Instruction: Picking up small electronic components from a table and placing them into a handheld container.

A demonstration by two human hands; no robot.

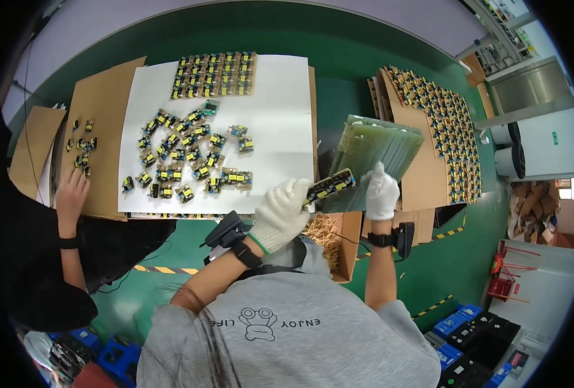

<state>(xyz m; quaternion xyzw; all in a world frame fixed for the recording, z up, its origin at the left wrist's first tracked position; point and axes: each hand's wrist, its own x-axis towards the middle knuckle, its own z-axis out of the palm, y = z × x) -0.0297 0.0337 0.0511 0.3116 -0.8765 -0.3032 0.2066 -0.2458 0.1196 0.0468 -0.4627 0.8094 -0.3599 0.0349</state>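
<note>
I have open passage over the white sheet's (282, 110) right side; loose circuit boards (177, 154) crowd its middle, a translucent green block (372, 154) bars the way toward the right-hand cardboard (414, 150), and a co-worker's hand (73, 193) obstructs the far left.

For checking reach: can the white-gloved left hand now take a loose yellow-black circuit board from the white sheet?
Probably not: the left hand holds a narrow yellow-black board strip, although the way to the loose boards looks free.
</note>
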